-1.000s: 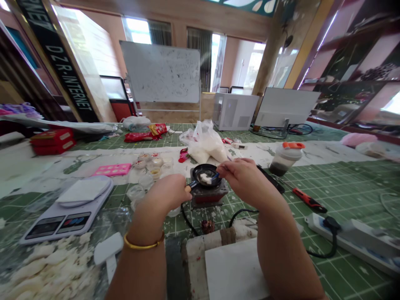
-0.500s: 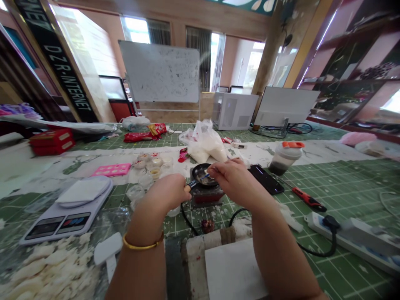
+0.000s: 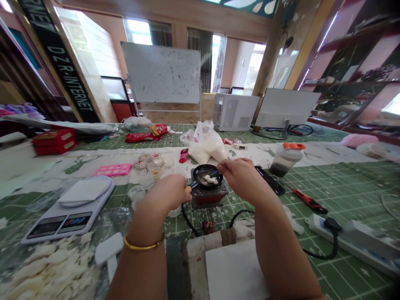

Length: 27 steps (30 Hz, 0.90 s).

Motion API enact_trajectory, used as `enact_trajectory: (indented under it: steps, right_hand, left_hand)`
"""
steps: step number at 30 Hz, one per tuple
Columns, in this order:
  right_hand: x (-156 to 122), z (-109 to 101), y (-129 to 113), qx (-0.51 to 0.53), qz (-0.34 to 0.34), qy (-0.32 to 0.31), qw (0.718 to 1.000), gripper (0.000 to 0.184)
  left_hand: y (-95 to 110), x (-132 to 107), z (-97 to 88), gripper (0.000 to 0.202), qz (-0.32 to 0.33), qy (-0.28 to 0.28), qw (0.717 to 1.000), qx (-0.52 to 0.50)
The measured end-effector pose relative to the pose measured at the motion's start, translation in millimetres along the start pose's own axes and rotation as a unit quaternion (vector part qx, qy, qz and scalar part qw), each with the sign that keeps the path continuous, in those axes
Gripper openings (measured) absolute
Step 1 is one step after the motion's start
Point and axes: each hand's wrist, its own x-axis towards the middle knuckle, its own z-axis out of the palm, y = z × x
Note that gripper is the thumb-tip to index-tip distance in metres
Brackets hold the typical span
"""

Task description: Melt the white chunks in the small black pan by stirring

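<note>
A small black pan (image 3: 203, 171) sits on a little red heater (image 3: 208, 194) in the middle of the green mat. White lumps (image 3: 211, 180) lie in the pan. My left hand (image 3: 170, 193) is closed round the pan's handle. My right hand (image 3: 242, 175) pinches a thin blue stirring tool (image 3: 215, 172) whose tip reaches into the pan among the lumps. A gold bangle is on my left wrist.
A kitchen scale (image 3: 69, 208) and a heap of white flakes (image 3: 46, 266) lie at the left. Small cups (image 3: 150, 163), a pink mould (image 3: 113, 169), a plastic bag (image 3: 204, 143), a phone (image 3: 270, 180), a shaker cup (image 3: 286, 158), a red cutter (image 3: 309, 201) and a power strip (image 3: 353, 237) surround the heater.
My right hand has shifted back to the right with the stirring tool, uncovering the pan. The white lumps now lie toward the pan's right side. My left hand stays on the handle.
</note>
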Motion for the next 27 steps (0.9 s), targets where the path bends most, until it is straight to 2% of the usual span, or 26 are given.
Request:
enact_trajectory:
  steps: [5,10,16,21,25,27]
  right_hand:
    - [-2.8,-2.1,-2.0,0.037,-0.065,-0.007,0.997,0.027]
    - [-1.6,-1.9,-0.5,0.009,-0.009,0.001,1.000,0.027]
    - [-5.5,-4.6,-5.6,0.050,-0.076,0.008,0.996,0.026]
    - [-3.9,-3.6,-5.6,0.015,-0.029,0.003,0.999,0.028]
    - [-4.3,-2.1,-3.7,0.041,-0.069,0.003,0.997,0.027]
    - [-1.3,1.0,-2.0,0.039,-0.061,0.001,0.997,0.027]
  left_hand:
    - [-0.9,2.9,3.1,0.029,0.000,0.005,1.000,0.007]
    - [-0.8,0.7,1.0,0.030,0.007,0.003,1.000,0.001]
    - [-1.3,2.3,1.9,0.030,0.012,0.003,1.000,0.001]
    - [-2.9,3.1,4.1,0.031,0.009,0.010,1.000,-0.005]
    - [-1.8,2.8,4.0,0.028,0.008,0.010,1.000,-0.006]
    - [-1.2,2.1,3.1,0.028,0.006,0.009,1.000,-0.003]
